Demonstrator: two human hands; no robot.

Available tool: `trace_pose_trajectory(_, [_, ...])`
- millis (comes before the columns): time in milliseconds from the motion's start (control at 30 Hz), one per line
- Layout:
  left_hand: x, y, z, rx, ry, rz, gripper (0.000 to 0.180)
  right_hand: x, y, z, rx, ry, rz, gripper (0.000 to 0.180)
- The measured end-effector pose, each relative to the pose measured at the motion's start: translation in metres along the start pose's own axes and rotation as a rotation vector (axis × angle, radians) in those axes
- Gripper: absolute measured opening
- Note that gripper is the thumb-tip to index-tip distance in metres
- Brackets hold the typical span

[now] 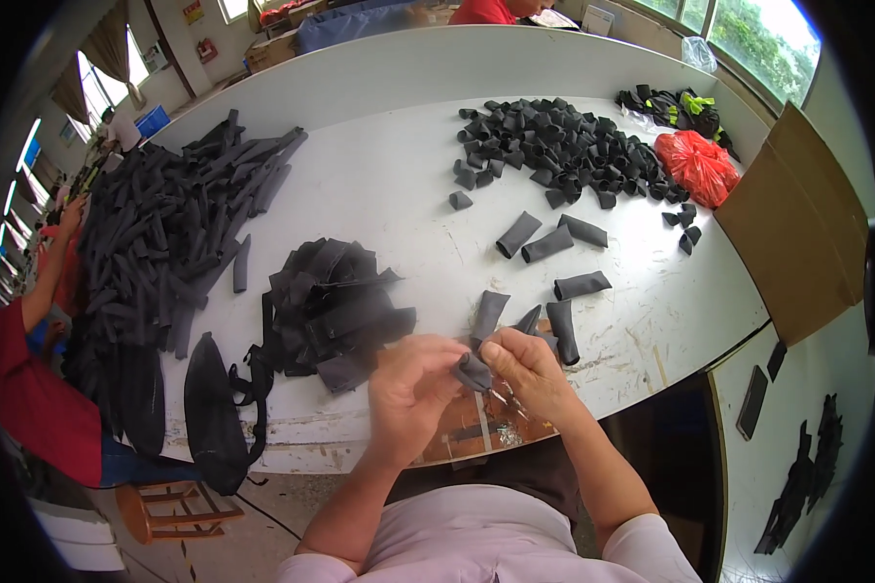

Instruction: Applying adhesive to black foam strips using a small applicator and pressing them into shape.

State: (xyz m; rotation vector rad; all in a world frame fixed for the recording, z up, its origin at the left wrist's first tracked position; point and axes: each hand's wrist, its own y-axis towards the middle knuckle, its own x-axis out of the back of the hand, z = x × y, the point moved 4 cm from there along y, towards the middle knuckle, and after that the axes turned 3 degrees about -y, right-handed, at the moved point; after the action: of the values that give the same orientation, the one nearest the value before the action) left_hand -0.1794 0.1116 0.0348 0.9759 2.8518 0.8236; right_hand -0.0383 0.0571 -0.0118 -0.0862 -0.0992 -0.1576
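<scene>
Close in front of me, both hands meet on a small dark grey fabric tube [473,373]. My left hand [410,391] pinches it from the left, and my right hand [529,373] grips its right side with thumb and fingers. Under the right hand a thin shiny metal thing shows, too hidden to name. Just beyond my fingers lie several longer fabric tubes, such as one [563,331] at the right and another [492,313] farther in. A heap of flat dark fabric pieces [335,306] lies left of my hands.
A large pile of long dark strips [165,214] covers the table's left side. Many short tubes [564,146] are heaped at the far right, near a red plastic bag [696,167] and a cardboard sheet [797,228]. A phone [752,402] lies at right. A person in red [44,389] is at left.
</scene>
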Motion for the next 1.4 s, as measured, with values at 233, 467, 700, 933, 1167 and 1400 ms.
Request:
trace_pose_trajectory(233, [0.008,-0.024,0.000,0.172,-0.522,-0.374,0.009,-0.022,-0.017,0.080,0.577,-1.122,-0.019,0.022])
trace_pose_trajectory(467, [-0.011,0.000,0.022,0.447,-0.788,-0.052,0.021,-0.016,-0.011,0.021,0.552,-0.738,-0.065,0.017])
trace_pose_trajectory(700, [-0.020,-0.007,0.024,0.218,0.113,0.066,0.015,-0.019,-0.009,-0.018,0.462,-0.481,-0.014,0.013])
trace_pose_trajectory(933, [-0.019,0.000,-0.005,0.323,-0.737,-0.028,0.020,-0.014,-0.014,0.017,0.430,-0.661,0.023,0.016])
trace_pose_trajectory(1167, [0.001,-0.001,0.001,0.142,-0.970,-0.273,0.019,-0.011,-0.009,0.039,0.455,-0.795,0.026,0.028])
trace_pose_trajectory(1400, [0.003,-0.007,0.019,0.245,-0.842,-0.211,0.021,-0.021,-0.009,0.011,0.482,-0.773,-0.031,0.028])
